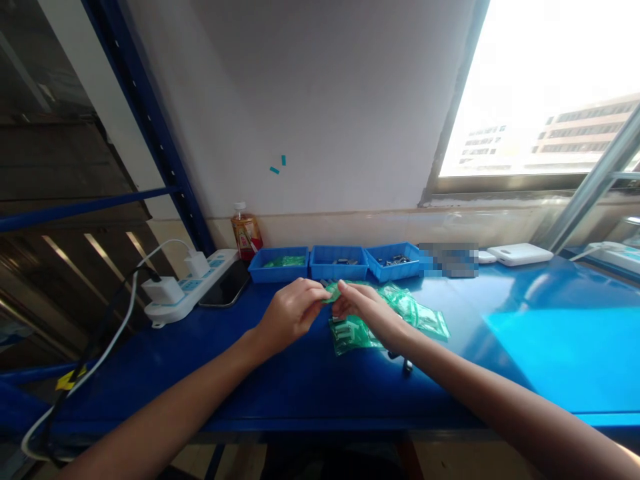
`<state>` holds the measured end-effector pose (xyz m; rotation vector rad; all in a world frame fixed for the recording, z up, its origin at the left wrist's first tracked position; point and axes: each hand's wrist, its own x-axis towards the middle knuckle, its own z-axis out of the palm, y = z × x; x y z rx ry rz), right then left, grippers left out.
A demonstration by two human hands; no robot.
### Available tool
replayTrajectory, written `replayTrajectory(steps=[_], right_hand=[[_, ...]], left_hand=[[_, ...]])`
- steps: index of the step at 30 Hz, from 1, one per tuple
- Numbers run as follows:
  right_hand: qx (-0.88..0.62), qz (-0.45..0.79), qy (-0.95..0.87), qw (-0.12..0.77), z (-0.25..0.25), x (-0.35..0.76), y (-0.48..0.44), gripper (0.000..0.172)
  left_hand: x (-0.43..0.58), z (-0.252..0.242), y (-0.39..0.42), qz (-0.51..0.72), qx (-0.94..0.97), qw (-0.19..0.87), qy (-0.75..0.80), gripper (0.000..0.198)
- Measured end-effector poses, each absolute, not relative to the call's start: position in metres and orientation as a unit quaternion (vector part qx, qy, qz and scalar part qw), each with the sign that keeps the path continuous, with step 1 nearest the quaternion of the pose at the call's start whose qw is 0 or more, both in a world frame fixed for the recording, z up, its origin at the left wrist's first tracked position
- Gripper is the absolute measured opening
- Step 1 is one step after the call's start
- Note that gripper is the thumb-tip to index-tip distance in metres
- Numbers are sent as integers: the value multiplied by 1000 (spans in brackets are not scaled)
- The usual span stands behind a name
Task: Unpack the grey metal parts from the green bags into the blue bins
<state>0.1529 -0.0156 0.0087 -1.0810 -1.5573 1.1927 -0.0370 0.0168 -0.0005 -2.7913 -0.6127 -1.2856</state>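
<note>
My left hand [295,308] and my right hand [367,307] meet over the middle of the blue table. Between their fingertips they pinch a small green plastic bag [332,291]; its contents are too small to make out. Below and beside my right hand lie green plastic bags with metal parts inside, one nearer bag [350,335] and a pile of others [417,312]. A few loose dark metal parts [407,366] rest on the table by my right wrist, partly hidden by it.
Three blue bins stand along the wall: one with green bags [280,262], two with metal parts [340,271] [393,271]. A bottle [246,232], a phone [225,283] and a power strip [193,288] with cables are at left. A white device [520,254] sits at back right.
</note>
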Motion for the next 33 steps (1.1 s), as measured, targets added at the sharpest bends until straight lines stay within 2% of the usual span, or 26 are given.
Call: replayTrajectory(steps=[2,4,7,10,12,14,18,22,28,31,33], right_hand=[[-442,475,-613,451,5,153,-11,40],[-460,422,-632,459,0,155,-7,30],[-483,273,-692,461,-5,161,-2,24],[-444,91,-777,437,-9,165,-2,20],[-399,33,-814,420,-11,166,-3,26],[-372,7,-833,410,-14,165,-5,33],[-358,-42,-838,410,-17,164,-4,39],[-358,-51,-823,438,-14,163,-6,38],[-371,-61,-808,453,2,169,-11,40],[-411,-81,-789,449,7,181,-5,41],[-447,-102,-767,449,9,189,1,44]], left_hand=[[-36,0,15,-372,-910,17,-183,17],[-32,2,12,-344,-915,-29,-210,17],[-25,5,9,-346,-861,-221,-300,30],[-23,8,11,-375,-733,-434,-366,46],[-26,11,15,-381,-661,-512,-395,50],[-31,14,21,-369,-613,-558,-421,45],[-41,18,29,-339,-542,-633,-436,21],[-42,16,35,-369,-505,-637,-451,18],[-60,16,62,-549,-495,-483,-469,19],[-77,13,78,-564,-502,-419,-505,19],[-83,7,84,-531,-515,-398,-543,22]])
